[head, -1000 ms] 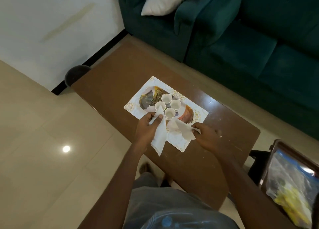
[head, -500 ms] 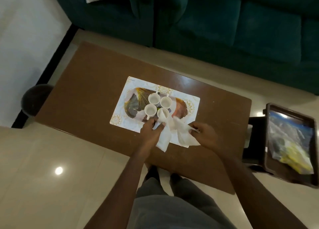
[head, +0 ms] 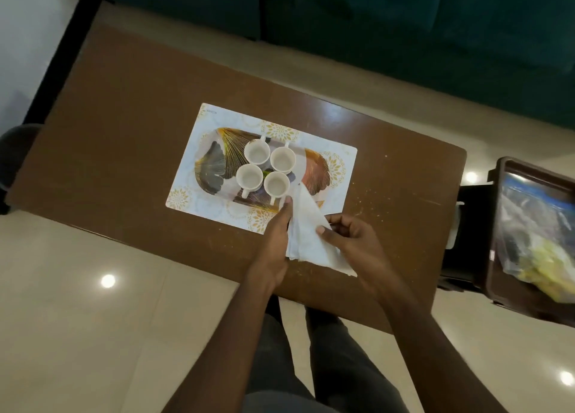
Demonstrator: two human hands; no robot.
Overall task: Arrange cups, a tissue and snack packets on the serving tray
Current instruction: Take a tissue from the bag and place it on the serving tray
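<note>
Several white cups [head: 264,169] stand close together in the middle of the patterned serving tray [head: 214,163], which lies on a white placemat [head: 205,123]. A white tissue [head: 306,235], folded into a triangle, hangs over the tray's near right corner and the table. My left hand [head: 277,235] presses its left edge with fingers flat. My right hand [head: 348,235] pinches its right edge between thumb and fingers. Snack packets [head: 541,235] lie in a plastic bag on a dark side tray at the right.
The brown coffee table [head: 118,126] holds the placemat; crumbs dot its right part. A dark green sofa [head: 404,23] runs along the far side. A dark stool [head: 466,235] holds the side tray [head: 497,257]. A round dark object [head: 15,151] sits left.
The loose tissue held apart in both hands has been brought together into a folded triangle. Both hands moved closer. The head view shifted to look straight down on the table.
</note>
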